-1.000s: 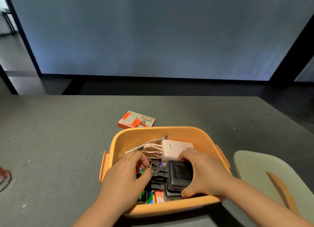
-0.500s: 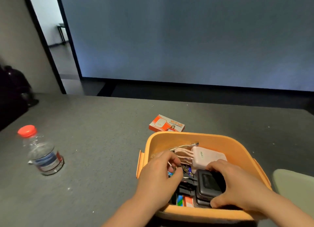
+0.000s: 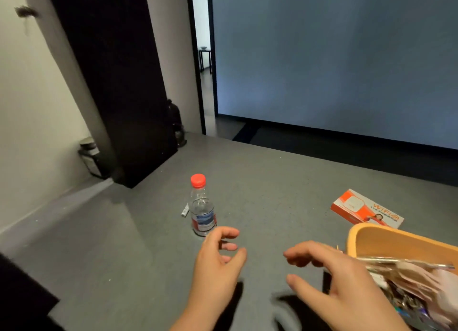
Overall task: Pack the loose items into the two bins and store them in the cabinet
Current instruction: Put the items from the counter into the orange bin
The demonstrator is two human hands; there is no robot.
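Bin [image 3: 386,241], the orange one, sits at four o'clock at the right edge of my view, already holding a pale power bank with its cables, a pen-like rod and a blurred heap of small gadgets I can't tell apart. A second ago both my hands were down inside it, arranging a black device and a key ring; now they are out and over the bare table [image 3: 124,256], and my view has swung left.

My left hand [image 3: 218,263] hovers at six o'clock, fingers [image 3: 229,232] loosely curled and apart, holding nothing, reaching toward the water bottle [image 3: 201,210] with the red cap that stands upright just past my fingertips. My right hand [image 3: 339,283] hangs at five o'clock just left of the bin's rim, fingers spread and relaxed, also holding nothing.

I judge the arranging inside this bin is done for now and I am going after the loose things left on the table. Nearest is the bottle; a small white marker-like stick [image 3: 185,209] lies just left of it, touching or nearly so. The orange WiFi box [image 3: 366,210] lies at two o'clock, just beyond the bin's far rim. All three still need packing. A cabinet I cannot identify with certainty from here, though a tall dark panel stands at ten o'clock.
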